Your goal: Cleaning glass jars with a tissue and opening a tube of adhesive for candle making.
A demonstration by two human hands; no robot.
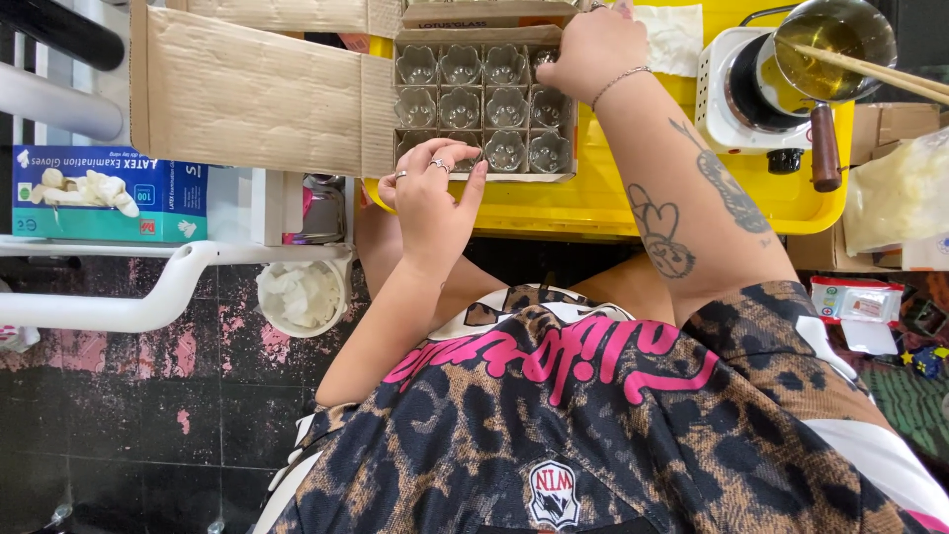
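Hands work at a cardboard box (484,104) of clear glass jars (460,107) on a yellow tray (593,193). Left hand (433,198) pinches a jar at the near row; right hand (590,51), fingers curled, reaches into the far corner. Small pot (830,40) sits on a white hotplate (727,99) nearby.

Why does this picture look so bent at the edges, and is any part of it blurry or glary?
In the head view, straight lines bow like a wide lens, seen in the white rail; light is even and soft, with small glints on the glass cups and the metal pot; the left hand and right hand look sharp, while the patterned shirt up close is slightly soft.
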